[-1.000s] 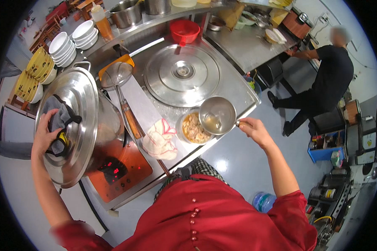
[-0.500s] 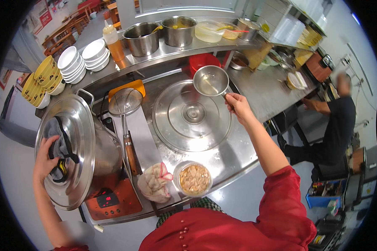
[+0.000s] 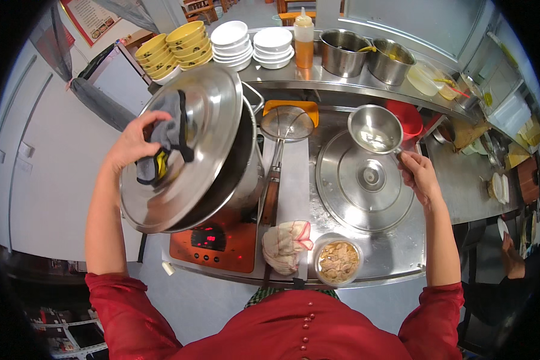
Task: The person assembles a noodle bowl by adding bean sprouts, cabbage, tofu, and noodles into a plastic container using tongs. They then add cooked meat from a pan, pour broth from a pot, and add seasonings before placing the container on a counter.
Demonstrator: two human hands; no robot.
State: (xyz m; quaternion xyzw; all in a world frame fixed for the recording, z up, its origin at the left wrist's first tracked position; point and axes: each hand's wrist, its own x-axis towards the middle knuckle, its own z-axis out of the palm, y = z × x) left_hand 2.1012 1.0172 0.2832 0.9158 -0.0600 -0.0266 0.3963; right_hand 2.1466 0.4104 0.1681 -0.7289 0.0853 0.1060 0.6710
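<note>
My left hand (image 3: 135,143) is closed around the top of a large steel pot lid (image 3: 213,120), with a folded grey cloth (image 3: 175,125) under the fingers. The lid is tilted up on its left, and a dark gap shows between it and the tall stockpot (image 3: 250,180). My right hand (image 3: 422,178) grips the short handle of a round steel dipper (image 3: 375,127). The dipper hangs over the rim of a second lid (image 3: 371,204) lying flat on the counter. A little clear liquid seems to glint in its bowl.
The pot sits on an orange induction cooker (image 3: 213,247). A strainer (image 3: 287,125), a cloth (image 3: 285,247) and a tub of meat pieces (image 3: 337,262) occupy the counter. Bowls (image 3: 231,45), a sauce bottle (image 3: 304,42) and steel pots (image 3: 344,55) line the back shelf. Another person's hand (image 3: 510,257) shows far right.
My view has swung left. The lid in my left hand has been lifted and tipped, uncovering part of the stockpot. My right hand still holds the dipper above the flat lid.
</note>
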